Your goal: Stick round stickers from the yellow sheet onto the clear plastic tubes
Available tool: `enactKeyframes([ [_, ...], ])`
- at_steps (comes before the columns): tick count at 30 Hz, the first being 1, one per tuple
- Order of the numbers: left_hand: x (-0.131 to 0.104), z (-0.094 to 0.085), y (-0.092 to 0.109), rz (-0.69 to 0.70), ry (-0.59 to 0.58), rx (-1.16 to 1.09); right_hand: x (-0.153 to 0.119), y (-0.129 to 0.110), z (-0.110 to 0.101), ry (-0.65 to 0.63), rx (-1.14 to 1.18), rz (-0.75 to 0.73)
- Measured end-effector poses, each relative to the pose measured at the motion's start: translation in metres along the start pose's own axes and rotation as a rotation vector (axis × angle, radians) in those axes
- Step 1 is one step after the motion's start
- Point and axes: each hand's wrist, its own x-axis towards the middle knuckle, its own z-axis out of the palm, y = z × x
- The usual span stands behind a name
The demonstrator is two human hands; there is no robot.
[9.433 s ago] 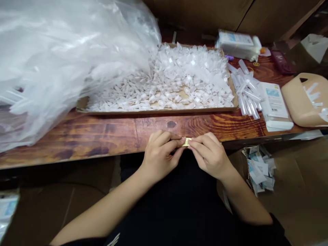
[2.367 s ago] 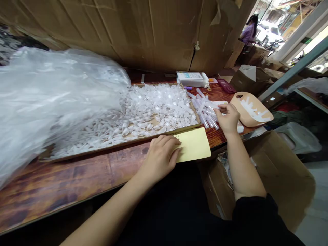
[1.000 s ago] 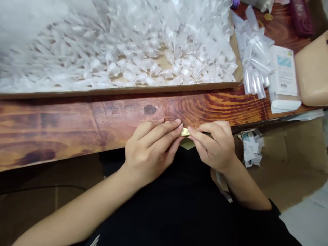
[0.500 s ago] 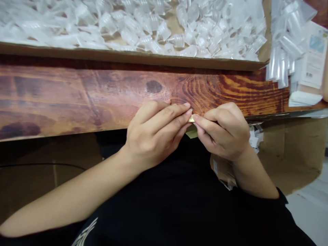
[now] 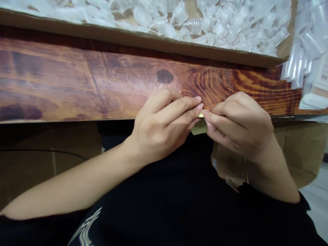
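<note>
Between the fingertips of both hands is a small shiny gold-yellow piece [image 5: 201,114], mostly covered by the fingers. My left hand [image 5: 161,128] pinches its left end, with the fingers pressed together and the back of the hand facing up. At its right end my right hand [image 5: 239,123] is closed in a pinch, thumb below the bent index finger. A flat, dull yellow flap [image 5: 199,127] shows just beneath the piece; whether the two are joined I cannot tell. Both hands are at the front edge of the wooden table [image 5: 123,82].
A shallow cardboard tray [image 5: 153,37] full of clear plastic, ribbed-neck pieces [image 5: 193,26] lies along the back. Clear tubes [image 5: 297,65] and white cards [image 5: 314,101] sit at the right. Cardboard boxes [image 5: 304,147] stand below the table's edge, right of my lap.
The view has shifted, so the table and tray appear higher and further right. Both hands keep their pinch on the gold-yellow piece; my right wrist has swung slightly outward.
</note>
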Motion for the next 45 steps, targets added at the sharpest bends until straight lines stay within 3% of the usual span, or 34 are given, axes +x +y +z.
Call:
enactKeyframes([
  [4, 0.0, 0.001, 0.0, -0.015, -0.015, -0.013, 0.0, -0.002, -0.002, -0.042, 0.006, 0.035],
  [14, 0.004, -0.001, 0.004, -0.131, -0.123, -0.01, 0.001, -0.004, -0.001, 0.031, -0.07, 0.029],
  [20, 0.005, 0.0, 0.003, -0.151, -0.125, -0.065, -0.004, -0.001, 0.003, 0.066, 0.048, 0.111],
  [26, 0.0, 0.0, 0.001, -0.052, -0.098, 0.101, -0.01, -0.001, 0.005, 0.371, 0.015, 0.112],
  [29, 0.002, 0.001, 0.003, 0.012, -0.045, 0.229, -0.019, -0.009, 0.004, 0.444, 0.046, 0.144],
  [32, 0.014, 0.003, 0.005, 0.007, -0.076, 0.28, -0.026, -0.014, 0.005, 0.386, 0.043, 0.086],
  [36, 0.049, 0.002, 0.001, 0.057, -0.115, 0.283, -0.03, -0.007, 0.012, 0.385, -0.017, 0.054],
  [42, 0.098, -0.007, -0.021, 0.046, -0.019, 0.371, -0.035, 0.006, 0.012, 0.424, 0.023, 0.067],
  [45, 0.109, -0.006, -0.03, 0.033, -0.083, 0.373, -0.033, 0.005, 0.01, 0.466, 0.015, 0.1],
])
